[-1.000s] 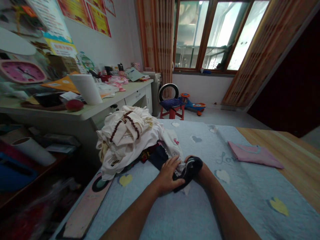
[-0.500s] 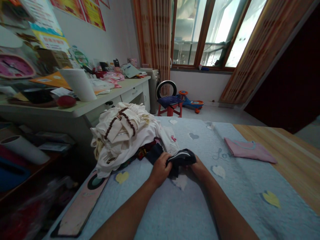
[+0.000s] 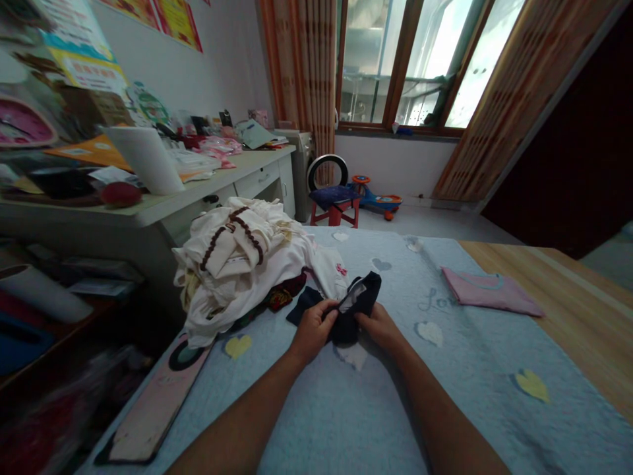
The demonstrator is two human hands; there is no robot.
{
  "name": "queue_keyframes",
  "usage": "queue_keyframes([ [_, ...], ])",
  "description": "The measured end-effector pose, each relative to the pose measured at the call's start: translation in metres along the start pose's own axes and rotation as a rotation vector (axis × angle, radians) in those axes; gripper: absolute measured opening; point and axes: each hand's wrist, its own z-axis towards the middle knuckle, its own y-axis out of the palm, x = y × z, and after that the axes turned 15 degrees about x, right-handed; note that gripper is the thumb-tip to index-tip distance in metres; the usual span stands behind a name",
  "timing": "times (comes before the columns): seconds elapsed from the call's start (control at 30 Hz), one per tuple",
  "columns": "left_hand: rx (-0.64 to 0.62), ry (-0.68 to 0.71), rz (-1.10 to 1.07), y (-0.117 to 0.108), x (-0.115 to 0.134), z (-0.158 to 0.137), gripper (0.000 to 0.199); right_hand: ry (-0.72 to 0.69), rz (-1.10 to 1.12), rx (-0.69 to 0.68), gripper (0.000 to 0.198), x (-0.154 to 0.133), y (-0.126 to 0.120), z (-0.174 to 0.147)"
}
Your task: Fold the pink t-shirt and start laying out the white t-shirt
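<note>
A small dark navy garment point(image 3: 364, 300), bunched up, is held between my two hands just above the blue bedspread. A pale grey patch shows inside its opening; its exact kind is hard to make out. My left hand point(image 3: 315, 328) pinches its left side, thumb on top. On the right, my right hand point(image 3: 380, 326) grips the lower edge with fingers closed, partly hidden by the cloth. Part of the navy cloth trails left of my left hand, toward a heap of white and cream clothes point(image 3: 242, 257). A dark red patterned cloth point(image 3: 287, 295) pokes out beneath that heap.
A folded pink garment point(image 3: 494, 291) lies at the right on the blue bedspread point(image 3: 469, 396), near a wooden surface point(image 3: 583, 316). A long pink board point(image 3: 153, 409) rests at the left edge. Beyond stand a cluttered desk point(image 3: 208, 188) and a red stool point(image 3: 335, 214).
The navy garment has been turned so its opening and pale inner patch face me, with one end raised. My right hand has shifted slightly left. The view has moved a little.
</note>
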Motion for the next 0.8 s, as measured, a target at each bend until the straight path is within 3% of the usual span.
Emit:
queue_keyframes([
  [0.2,0.185,-0.118,-0.186,-0.006,-0.008,0.008,0.026,0.047,-0.087,0.194,0.021,-0.009,-0.012,0.002],
  [0.33,0.326,-0.187,-0.254,-0.015,-0.004,0.014,0.028,0.017,-0.104,0.398,0.02,-0.013,-0.023,0.005],
  [0.47,0.328,-0.189,-0.219,-0.02,-0.002,0.016,0.036,-0.007,-0.095,0.571,0.016,-0.016,-0.029,0.006],
  [0.53,0.232,-0.201,-0.196,-0.021,-0.002,0.015,0.05,-0.016,-0.067,0.501,0.02,-0.018,-0.028,0.007],
  [0.63,0.027,-0.191,-0.167,-0.02,-0.002,0.012,0.066,-0.088,-0.031,0.25,0.042,-0.018,-0.022,0.005],
  [0.7,-0.1,-0.135,-0.093,-0.02,0.0,0.009,0.072,-0.151,-0.141,0.121,0.057,-0.014,-0.015,0.003],
  [0.8,-0.188,-0.007,0.106,-0.018,0.003,0.005,0.08,-0.222,-0.42,0.087,0.063,-0.007,-0.007,0.001],
])
